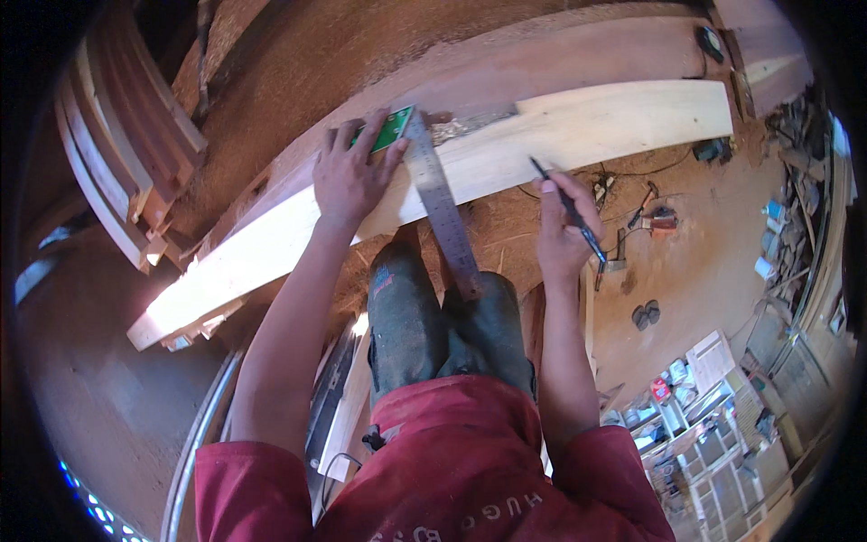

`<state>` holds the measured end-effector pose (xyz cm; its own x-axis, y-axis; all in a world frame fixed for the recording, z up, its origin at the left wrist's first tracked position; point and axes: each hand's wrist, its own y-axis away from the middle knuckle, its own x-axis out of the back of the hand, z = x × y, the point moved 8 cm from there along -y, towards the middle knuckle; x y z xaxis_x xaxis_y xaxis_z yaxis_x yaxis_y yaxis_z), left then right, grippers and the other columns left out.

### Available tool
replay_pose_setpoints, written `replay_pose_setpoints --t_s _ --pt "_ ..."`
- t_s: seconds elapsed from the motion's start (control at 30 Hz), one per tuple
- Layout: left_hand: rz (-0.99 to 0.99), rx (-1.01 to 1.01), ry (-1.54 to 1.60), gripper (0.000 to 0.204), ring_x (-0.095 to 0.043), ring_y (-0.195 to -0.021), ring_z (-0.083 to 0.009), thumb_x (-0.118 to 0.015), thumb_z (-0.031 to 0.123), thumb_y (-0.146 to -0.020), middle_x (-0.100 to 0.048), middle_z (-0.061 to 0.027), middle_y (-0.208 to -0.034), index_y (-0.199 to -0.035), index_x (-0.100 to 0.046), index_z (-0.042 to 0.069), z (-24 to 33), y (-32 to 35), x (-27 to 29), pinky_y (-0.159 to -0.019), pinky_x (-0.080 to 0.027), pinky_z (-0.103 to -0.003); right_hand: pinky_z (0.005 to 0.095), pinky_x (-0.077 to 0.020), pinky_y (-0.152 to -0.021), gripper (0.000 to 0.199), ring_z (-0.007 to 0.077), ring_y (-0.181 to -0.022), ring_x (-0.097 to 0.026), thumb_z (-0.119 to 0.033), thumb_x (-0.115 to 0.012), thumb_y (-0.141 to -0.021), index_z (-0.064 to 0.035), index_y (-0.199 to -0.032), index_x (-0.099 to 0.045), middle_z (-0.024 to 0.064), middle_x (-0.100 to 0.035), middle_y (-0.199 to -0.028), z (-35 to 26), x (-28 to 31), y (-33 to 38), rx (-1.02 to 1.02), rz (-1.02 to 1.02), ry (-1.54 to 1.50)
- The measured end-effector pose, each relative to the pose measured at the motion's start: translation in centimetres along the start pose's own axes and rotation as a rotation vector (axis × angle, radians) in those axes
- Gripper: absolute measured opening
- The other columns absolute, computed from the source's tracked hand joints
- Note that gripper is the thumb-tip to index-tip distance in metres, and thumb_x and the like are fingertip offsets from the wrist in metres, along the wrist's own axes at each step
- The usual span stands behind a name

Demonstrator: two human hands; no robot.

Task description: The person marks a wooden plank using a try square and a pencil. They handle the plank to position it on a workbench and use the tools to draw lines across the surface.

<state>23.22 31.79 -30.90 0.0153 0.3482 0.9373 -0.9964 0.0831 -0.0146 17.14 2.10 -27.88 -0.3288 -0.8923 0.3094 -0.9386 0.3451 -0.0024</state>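
A long pale board (623, 113) lies across in front of me, over a browner plank. My left hand (354, 173) grips a try square by its green stock (390, 131) at the board's far edge, fingers spread over it. The square's steel blade (440, 199) crosses the board's face, and its end overhangs the near edge above my legs. To the right, my right hand (567, 221) holds a dark pen (569, 208) between thumb and fingers. The pen's upper end points at the board, apart from the blade.
Curved wooden pieces (126, 135) are stacked at far left. A hammer (643, 203) and a reddish tool (664, 219) lie on the floor at right, with sandals (646, 314) nearer. A black tape measure (711, 43) rests on the far plank. Shelves (695, 406) with clutter stand at lower right.
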Motion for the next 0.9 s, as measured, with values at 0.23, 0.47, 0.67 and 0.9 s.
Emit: replay_pose_setpoints --t_s 0.23,0.47,0.67,0.9 --pt "0.064 -0.047 -0.037 0.055 -0.06 -0.108 -0.0329 -0.068 0.049 -0.096 -0.065 -0.0125 -0.115 -0.14 -0.063 0.016 2.0 -0.6 -0.5 -0.09 -0.053 -0.047 0.03 -0.0528 -0.097 0.024 0.0203 -0.105 -0.071 -0.01 -0.066 -0.102 0.0068 -0.119 -0.068 0.0148 -0.074 -0.112 3.2 5.5 -3.4 -0.201 0.228 -0.308" --pt "0.301 0.069 0.19 0.054 -0.062 -0.098 -0.0331 -0.068 0.046 -0.099 -0.064 -0.0191 -0.108 -0.126 -0.06 0.001 2.8 -2.2 0.2 -0.082 -0.051 -0.046 0.04 -0.0523 -0.104 0.027 0.0266 -0.114 -0.068 -0.015 -0.062 -0.105 0.0059 -0.122 -0.066 0.0166 -0.071 -0.117 2.0 6.9 -2.7 -0.161 0.179 -0.223" --pt "0.121 0.299 0.612 0.036 -0.064 -0.083 -0.0156 -0.071 0.033 -0.1 -0.065 -0.0093 -0.09 -0.11 -0.055 0.002 4.2 -1.0 4.3 -0.072 -0.05 -0.033 0.0398 -0.0496 -0.099 0.026 0.0286 -0.112 -0.067 -0.014 -0.062 -0.103 -0.0025 -0.126 -0.069 0.0148 -0.075 -0.111 -6.7 11.1 -1.8 0.208 0.129 0.222" --pt "-0.213 0.402 0.883 0.028 -0.063 -0.068 -0.0108 -0.064 0.027 -0.105 -0.066 -0.0062 -0.08 -0.115 -0.052 0.004 9.6 -0.8 7.9 -0.058 -0.051 -0.027 0.051 -0.0488 -0.1 0.033 0.0369 -0.111 -0.066 -0.014 -0.08 -0.085 -0.0123 -0.117 -0.072 0.0091 -0.069 -0.129 -8.5 4.6 -2.4 0.543 -0.249 0.612"
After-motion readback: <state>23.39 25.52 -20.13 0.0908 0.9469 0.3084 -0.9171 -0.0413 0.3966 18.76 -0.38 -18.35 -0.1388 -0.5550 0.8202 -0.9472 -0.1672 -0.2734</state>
